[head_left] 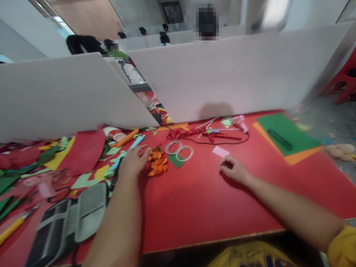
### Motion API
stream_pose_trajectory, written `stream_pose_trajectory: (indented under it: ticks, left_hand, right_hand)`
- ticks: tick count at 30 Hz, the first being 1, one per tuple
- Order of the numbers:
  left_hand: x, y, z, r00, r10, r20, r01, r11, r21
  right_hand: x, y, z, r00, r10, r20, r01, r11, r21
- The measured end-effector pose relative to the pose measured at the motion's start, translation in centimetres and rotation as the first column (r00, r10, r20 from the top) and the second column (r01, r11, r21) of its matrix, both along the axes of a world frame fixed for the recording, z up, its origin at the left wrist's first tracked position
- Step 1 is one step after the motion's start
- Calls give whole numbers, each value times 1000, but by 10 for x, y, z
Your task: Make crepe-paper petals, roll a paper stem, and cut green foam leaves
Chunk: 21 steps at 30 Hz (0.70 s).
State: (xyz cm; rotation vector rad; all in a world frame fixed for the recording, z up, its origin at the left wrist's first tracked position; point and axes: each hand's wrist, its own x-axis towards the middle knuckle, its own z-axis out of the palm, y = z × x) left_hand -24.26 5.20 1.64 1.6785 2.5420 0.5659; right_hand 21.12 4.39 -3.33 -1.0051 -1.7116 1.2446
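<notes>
My left hand (pixel 134 162) reaches over the table with its fingers apart and nothing in it. Just right of its fingertips lie orange paper flowers (pixel 158 167). Under and beyond that hand is a light blue stick (pixel 138 141). My right hand (pixel 235 170) rests low over the table, fingers loosely curled with a gap at the thumb and nothing visible in them. Just beyond it lies a small pink paper piece (pixel 221 151). Between the hands, two pale rings (pixel 184 153) lie partly on a green paper square (pixel 175 161).
A pink glue gun (pixel 240 123) with a black cord stands at the back beside a red paper garland (pixel 191 132). Green sheets (pixel 292 135) lie right. An unzipped case (pixel 91 211) and paper scraps (pixel 86 152) crowd the left. White partitions (pixel 236 74) line the back.
</notes>
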Motion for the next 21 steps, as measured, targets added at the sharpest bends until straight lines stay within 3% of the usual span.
stream_pose_trajectory:
  ticks: [3, 7, 9, 11, 14, 16, 18, 19, 21]
  left_hand:
    - [14, -10, 9, 997, 23, -71, -21, 999, 38]
    - [84, -18, 12, 964, -266, -26, 267, 963, 36]
    - [132, -24, 6, 887, -461, -6, 461, 887, -25]
    - [175, -33, -4, 816, -578, 5, 578, 816, -31]
    - [219, -46, -19, 671, -740, 46, 741, 668, -68]
    - [231, -50, -27, 604, -794, 72, 797, 601, -56]
    - [233, -50, -31, 579, -810, 94, 814, 579, -29]
    - [232, -49, -33, 575, -812, 103, 817, 577, -17]
    - [230, -46, -35, 569, -814, 119, 820, 573, -3]
  right_hand:
    - [0, 1, 0, 1000, -3, 6, 3, 1000, -5]
    - [-6, -1, -5, 999, -22, 24, 21, 1000, 6]
    - [-7, -1, -6, 999, -25, 37, 24, 999, 22]
    - [1, 7, -1, 997, -22, 69, 18, 998, 59]
    - [48, 33, 20, 969, -124, 216, 82, 978, 193]
    - [100, 55, 38, 860, -377, 345, 259, 904, 340]
    - [156, 74, 52, 627, -601, 495, 396, 794, 462]
    - [181, 81, 55, 481, -657, 581, 423, 754, 503]
    - [217, 87, 55, 240, -618, 749, 407, 764, 500]
